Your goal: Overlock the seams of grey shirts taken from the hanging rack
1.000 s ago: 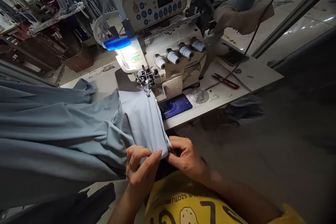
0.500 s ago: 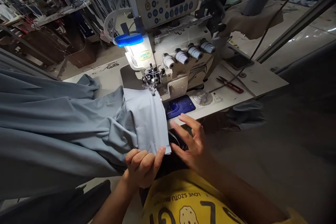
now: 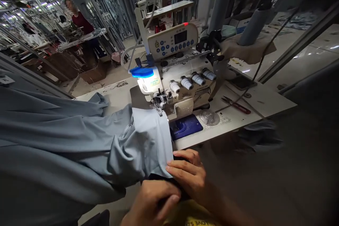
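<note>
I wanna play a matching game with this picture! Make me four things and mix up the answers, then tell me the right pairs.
Things:
1. Cloth
2. Right hand
3. Left hand
4. Snips

Matches:
A. Curled, near the picture's bottom edge
B. Red, lying on the table
C. Pale blue-grey
D. Fingertips at the cloth's edge

Right pairs: 1-C, 2-D, 3-A, 4-B
</note>
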### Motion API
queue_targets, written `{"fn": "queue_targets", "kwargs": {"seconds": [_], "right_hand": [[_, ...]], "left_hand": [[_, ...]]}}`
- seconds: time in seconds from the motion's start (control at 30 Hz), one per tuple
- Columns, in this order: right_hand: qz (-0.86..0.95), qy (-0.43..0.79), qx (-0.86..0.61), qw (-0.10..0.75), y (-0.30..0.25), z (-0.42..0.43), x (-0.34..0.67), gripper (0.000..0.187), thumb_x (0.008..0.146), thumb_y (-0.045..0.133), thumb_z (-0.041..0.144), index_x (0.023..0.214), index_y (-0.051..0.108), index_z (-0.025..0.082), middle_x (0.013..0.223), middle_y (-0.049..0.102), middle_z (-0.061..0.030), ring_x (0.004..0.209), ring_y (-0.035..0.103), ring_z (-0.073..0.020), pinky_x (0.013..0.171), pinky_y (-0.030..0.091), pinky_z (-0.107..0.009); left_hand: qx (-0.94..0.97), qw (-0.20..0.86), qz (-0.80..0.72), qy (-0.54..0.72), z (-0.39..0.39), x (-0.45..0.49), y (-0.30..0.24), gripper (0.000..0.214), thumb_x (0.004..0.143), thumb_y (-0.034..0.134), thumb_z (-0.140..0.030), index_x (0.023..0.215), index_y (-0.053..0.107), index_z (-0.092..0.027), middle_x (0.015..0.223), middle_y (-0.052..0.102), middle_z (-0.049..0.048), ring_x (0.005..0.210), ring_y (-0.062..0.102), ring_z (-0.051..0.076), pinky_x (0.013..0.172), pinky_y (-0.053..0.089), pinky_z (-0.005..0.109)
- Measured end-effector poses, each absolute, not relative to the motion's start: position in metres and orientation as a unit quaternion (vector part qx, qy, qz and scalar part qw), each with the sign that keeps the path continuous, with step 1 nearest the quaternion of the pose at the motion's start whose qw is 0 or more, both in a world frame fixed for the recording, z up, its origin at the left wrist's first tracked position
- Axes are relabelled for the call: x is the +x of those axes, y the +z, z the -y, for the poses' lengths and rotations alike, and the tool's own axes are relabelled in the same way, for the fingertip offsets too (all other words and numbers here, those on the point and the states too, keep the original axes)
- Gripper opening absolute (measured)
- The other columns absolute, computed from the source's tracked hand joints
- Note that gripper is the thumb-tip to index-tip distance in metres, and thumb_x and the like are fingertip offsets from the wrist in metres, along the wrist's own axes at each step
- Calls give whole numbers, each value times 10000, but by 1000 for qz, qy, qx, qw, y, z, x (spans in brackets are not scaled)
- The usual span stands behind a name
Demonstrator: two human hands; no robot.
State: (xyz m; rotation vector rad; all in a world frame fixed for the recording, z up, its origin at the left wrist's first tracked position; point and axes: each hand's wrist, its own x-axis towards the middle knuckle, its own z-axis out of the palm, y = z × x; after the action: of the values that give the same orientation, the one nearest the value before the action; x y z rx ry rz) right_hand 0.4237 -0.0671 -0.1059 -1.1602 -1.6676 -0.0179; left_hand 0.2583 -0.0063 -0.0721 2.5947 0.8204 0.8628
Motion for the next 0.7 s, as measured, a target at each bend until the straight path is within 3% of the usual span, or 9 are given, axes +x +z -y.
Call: {"fn": "queue_targets", "kwargs": {"seconds": [0.1, 0.2, 0.43, 0.7], "right_hand": [[683, -15, -501, 531, -105, 66, 425, 181, 914, 520, 134, 981, 661, 226, 924, 711, 16, 971, 569, -180, 837, 398, -355], [673, -29, -516, 528, -101, 59, 429, 227, 882, 550, 89, 1007, 662, 242, 946, 712, 25, 958, 572, -178, 843, 399, -361], [653, -37, -521, 548, -97, 30, 445, 196, 869, 576, 135, 986, 669, 262, 937, 710, 11, 961, 576, -189, 835, 430, -373], [625, -63, -514, 584, -93, -11, 456, 153, 866, 582, 142, 928, 679, 242, 910, 708, -2, 918, 577, -201, 823, 445, -386]], "left_hand": [[895, 114, -276, 332, -28, 270, -60, 357, 923, 418, -199, 1272, 485, -237, 1239, 581, 81, 1157, 543, 182, 942, 498, 372], [900, 52, -302, 309, -72, 288, -58, 410, 941, 359, -202, 1346, 414, -170, 1368, 479, 101, 1300, 413, 201, 1106, 322, 454], [915, 28, -349, 203, -122, 300, -55, 448, 953, 299, -318, 1346, 428, -145, 1415, 423, 94, 1357, 317, 219, 1134, 242, 465], [897, 62, -407, 158, -164, 324, -37, 447, 917, 322, -285, 1312, 430, -104, 1410, 388, 168, 1327, 339, 286, 1097, 257, 523]]}}
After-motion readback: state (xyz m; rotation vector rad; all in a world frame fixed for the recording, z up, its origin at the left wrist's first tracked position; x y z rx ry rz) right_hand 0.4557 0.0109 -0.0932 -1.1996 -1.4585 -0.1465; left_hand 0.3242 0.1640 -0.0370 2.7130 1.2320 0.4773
